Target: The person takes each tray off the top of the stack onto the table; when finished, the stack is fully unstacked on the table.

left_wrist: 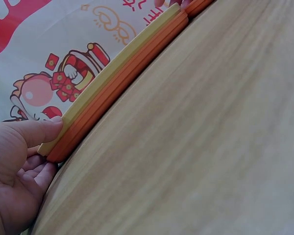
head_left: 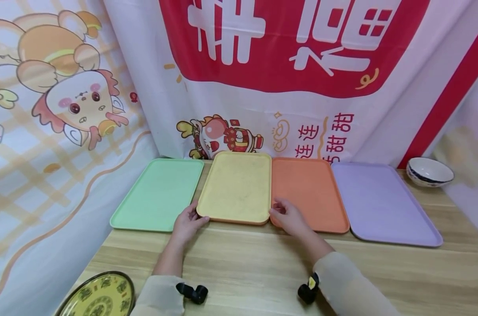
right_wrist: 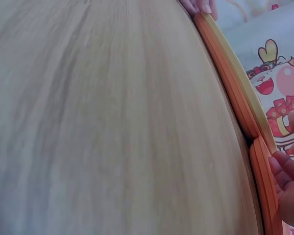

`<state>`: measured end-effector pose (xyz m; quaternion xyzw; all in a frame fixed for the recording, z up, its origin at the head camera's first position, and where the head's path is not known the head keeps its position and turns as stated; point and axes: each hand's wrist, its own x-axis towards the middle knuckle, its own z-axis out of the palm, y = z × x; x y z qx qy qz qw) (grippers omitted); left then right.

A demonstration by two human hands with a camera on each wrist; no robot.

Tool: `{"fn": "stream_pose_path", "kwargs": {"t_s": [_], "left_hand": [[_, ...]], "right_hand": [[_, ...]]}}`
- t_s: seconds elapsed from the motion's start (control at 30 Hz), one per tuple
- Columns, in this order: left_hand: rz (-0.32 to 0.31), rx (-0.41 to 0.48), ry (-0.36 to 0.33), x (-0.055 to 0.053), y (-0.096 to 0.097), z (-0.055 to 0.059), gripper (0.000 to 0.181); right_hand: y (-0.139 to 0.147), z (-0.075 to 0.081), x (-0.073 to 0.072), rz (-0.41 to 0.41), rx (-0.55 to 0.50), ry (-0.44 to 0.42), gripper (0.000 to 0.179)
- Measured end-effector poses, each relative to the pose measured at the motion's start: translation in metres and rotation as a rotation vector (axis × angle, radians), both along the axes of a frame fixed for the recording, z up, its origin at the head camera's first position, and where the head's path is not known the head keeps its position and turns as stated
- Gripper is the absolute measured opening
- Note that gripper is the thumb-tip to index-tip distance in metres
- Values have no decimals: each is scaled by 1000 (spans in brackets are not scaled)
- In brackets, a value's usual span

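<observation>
A yellow tray [head_left: 236, 188] lies on top of orange ones, whose stacked edges [left_wrist: 81, 129] show beneath it in the left wrist view. My left hand [head_left: 188, 224] grips the stack's near left corner, thumb on the yellow rim and fingers low against the orange edge. At the near right corner, my right hand [head_left: 289, 216] touches the yellow tray's rim with its fingertips [right_wrist: 280, 164]. Part of that hand covers the left edge of another orange tray [head_left: 308, 193], which sits against the stack's right side.
A green tray [head_left: 160, 193] lies to the left and a purple tray [head_left: 383, 202] to the right. Behind the purple one stands a patterned bowl [head_left: 429, 172]. A yellow patterned plate [head_left: 100, 296] is at the front left. Printed cloth [head_left: 231, 101] hangs along the wooden table's [head_left: 247, 267] back.
</observation>
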<state>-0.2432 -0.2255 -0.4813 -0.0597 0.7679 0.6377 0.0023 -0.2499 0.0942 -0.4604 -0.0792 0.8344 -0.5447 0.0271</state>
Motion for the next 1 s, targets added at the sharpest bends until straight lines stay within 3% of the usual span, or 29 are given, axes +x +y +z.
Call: {"fn": "stream_pose_path", "kwargs": {"t_s": [0.13, 0.27, 0.4, 0.57, 0.67, 0.77, 1.0], "left_hand": [[-2, -5, 1, 0, 0, -1, 74], [-3, -12, 4, 0, 0, -1, 74], [-4, -18, 7, 0, 0, 0, 75], [-2, -14, 18, 1, 1, 1, 74], [1, -14, 22, 1, 1, 2, 73], [-1, -10, 27, 2, 1, 3, 73], [-9, 12, 45, 3, 1, 4, 69]], "right_hand": [[-5, -3, -3, 13, 39, 69, 41], [-9, -3, -6, 14, 133, 31, 19], [-11, -1, -7, 13, 197, 38, 22], [-13, 0, -6, -2, 181, 26, 25], [-15, 1, -7, -31, 125, -22, 33], [-19, 4, -5, -63, 2, -82, 46], [-29, 9, -3, -80, -517, -274, 56]]}}
